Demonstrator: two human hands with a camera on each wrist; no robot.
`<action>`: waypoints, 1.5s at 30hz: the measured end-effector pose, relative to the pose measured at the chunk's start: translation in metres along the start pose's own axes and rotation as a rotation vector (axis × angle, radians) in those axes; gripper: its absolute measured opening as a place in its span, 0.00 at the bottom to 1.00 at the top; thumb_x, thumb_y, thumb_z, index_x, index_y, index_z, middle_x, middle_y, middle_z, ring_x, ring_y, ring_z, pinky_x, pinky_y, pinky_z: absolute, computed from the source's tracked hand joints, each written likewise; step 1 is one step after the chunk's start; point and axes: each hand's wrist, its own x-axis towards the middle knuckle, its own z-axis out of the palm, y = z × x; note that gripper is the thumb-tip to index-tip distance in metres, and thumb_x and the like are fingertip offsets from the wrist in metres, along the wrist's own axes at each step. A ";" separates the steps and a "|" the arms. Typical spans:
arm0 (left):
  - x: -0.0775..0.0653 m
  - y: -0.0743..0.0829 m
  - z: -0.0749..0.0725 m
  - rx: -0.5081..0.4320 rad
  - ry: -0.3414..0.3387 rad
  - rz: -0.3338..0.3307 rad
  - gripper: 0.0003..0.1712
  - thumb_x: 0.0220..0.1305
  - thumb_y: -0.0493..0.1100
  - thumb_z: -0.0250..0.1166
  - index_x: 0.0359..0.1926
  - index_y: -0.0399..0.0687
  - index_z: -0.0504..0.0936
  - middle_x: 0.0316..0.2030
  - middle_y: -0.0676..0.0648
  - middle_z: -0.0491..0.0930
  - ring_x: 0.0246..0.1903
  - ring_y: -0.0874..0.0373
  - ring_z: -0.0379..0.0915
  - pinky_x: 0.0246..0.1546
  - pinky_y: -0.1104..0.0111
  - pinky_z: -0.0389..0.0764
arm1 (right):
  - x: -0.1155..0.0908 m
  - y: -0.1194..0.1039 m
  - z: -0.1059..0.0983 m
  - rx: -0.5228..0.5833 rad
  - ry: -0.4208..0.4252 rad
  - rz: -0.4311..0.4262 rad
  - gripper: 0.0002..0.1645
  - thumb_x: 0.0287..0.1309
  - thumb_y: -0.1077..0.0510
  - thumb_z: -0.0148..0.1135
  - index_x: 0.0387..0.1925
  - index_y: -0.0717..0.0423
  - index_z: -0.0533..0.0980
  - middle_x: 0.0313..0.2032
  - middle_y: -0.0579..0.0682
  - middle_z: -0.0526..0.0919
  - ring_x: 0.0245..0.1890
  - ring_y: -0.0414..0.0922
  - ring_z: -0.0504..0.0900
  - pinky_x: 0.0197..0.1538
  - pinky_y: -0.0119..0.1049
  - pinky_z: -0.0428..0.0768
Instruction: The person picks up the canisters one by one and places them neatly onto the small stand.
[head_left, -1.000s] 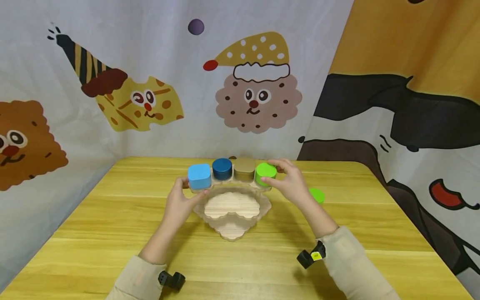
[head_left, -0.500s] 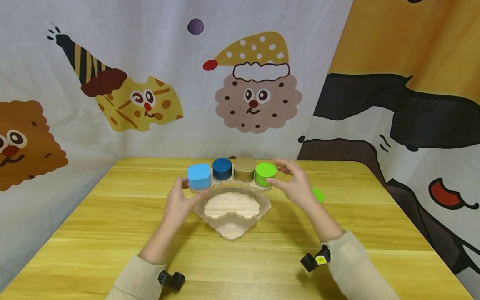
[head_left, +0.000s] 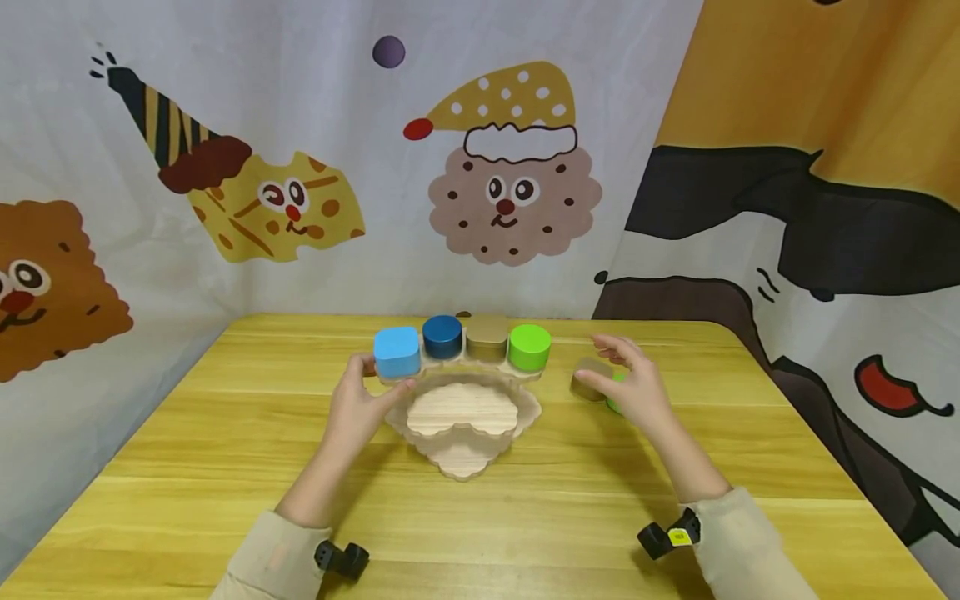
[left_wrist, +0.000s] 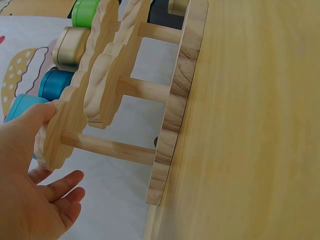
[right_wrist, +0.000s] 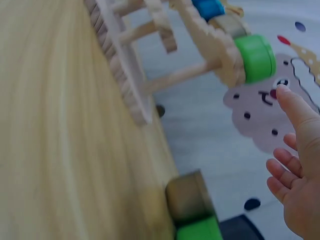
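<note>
A tiered wooden stand (head_left: 463, 421) sits mid-table. Along its top tier stand a light blue block (head_left: 397, 352), a dark blue block (head_left: 442, 336), a tan block (head_left: 487, 336) and a green block (head_left: 529, 347). My left hand (head_left: 360, 400) rests on the top tier's left end; in the left wrist view its thumb (left_wrist: 37, 117) lies on the tier edge and the other fingers hang loose. My right hand (head_left: 611, 367) hovers with straight fingers over a loose tan block (head_left: 588, 379) and a second green block (head_left: 613, 402) on the table, holding nothing.
The yellow wooden table (head_left: 225, 467) is enclosed by cartoon-printed cloth walls (head_left: 300, 167) at the back and right. The loose tan block (right_wrist: 190, 197) and green block (right_wrist: 200, 231) lie right of the stand (right_wrist: 130, 85), close to the table's back edge.
My right hand has left the green block on the stand and moved right and down, over the loose blocks. The loose tan block has come into view. The left hand has stayed put.
</note>
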 end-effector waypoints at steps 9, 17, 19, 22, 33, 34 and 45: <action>0.000 0.001 -0.001 -0.010 -0.002 -0.004 0.42 0.52 0.57 0.73 0.58 0.36 0.65 0.52 0.38 0.70 0.55 0.41 0.64 0.54 0.48 0.65 | -0.015 0.032 -0.019 -0.053 -0.010 0.034 0.36 0.52 0.52 0.72 0.60 0.60 0.71 0.57 0.58 0.72 0.56 0.57 0.69 0.59 0.56 0.64; -0.001 0.000 -0.001 -0.006 -0.002 -0.003 0.42 0.52 0.56 0.73 0.58 0.36 0.65 0.52 0.37 0.70 0.55 0.41 0.64 0.55 0.48 0.65 | -0.022 0.057 -0.028 -0.083 0.003 0.047 0.35 0.53 0.53 0.72 0.59 0.65 0.71 0.56 0.62 0.73 0.56 0.59 0.69 0.58 0.57 0.63; -0.001 0.000 -0.001 -0.005 -0.001 -0.002 0.42 0.53 0.56 0.73 0.58 0.36 0.65 0.52 0.38 0.70 0.55 0.41 0.64 0.54 0.48 0.65 | -0.024 0.061 -0.030 -0.086 -0.012 0.069 0.37 0.54 0.52 0.71 0.60 0.65 0.70 0.57 0.62 0.72 0.56 0.60 0.68 0.58 0.59 0.63; -0.001 -0.001 -0.001 -0.003 0.000 0.001 0.42 0.53 0.56 0.73 0.58 0.36 0.65 0.52 0.38 0.71 0.55 0.41 0.64 0.54 0.49 0.66 | -0.027 0.066 -0.032 -0.097 -0.037 0.094 0.39 0.55 0.51 0.70 0.62 0.67 0.68 0.58 0.64 0.71 0.57 0.62 0.68 0.59 0.59 0.62; -0.001 -0.001 0.000 -0.005 0.008 0.012 0.41 0.52 0.55 0.73 0.58 0.37 0.66 0.50 0.38 0.71 0.53 0.42 0.65 0.53 0.50 0.67 | -0.030 0.081 -0.033 -0.126 -0.079 0.147 0.41 0.57 0.50 0.68 0.63 0.69 0.64 0.57 0.67 0.71 0.55 0.61 0.69 0.57 0.57 0.64; -0.001 -0.001 0.000 -0.004 0.009 0.013 0.41 0.52 0.55 0.73 0.58 0.37 0.66 0.50 0.38 0.71 0.53 0.42 0.65 0.53 0.50 0.67 | -0.030 0.082 -0.033 -0.124 -0.082 0.154 0.41 0.57 0.49 0.68 0.64 0.69 0.64 0.57 0.67 0.70 0.55 0.61 0.68 0.57 0.57 0.64; 0.000 -0.003 0.000 -0.005 -0.001 0.012 0.42 0.53 0.57 0.73 0.58 0.36 0.65 0.51 0.38 0.70 0.54 0.41 0.65 0.53 0.50 0.66 | -0.030 0.089 -0.031 -0.151 -0.115 0.220 0.44 0.57 0.45 0.67 0.66 0.66 0.63 0.55 0.66 0.72 0.51 0.59 0.70 0.50 0.53 0.70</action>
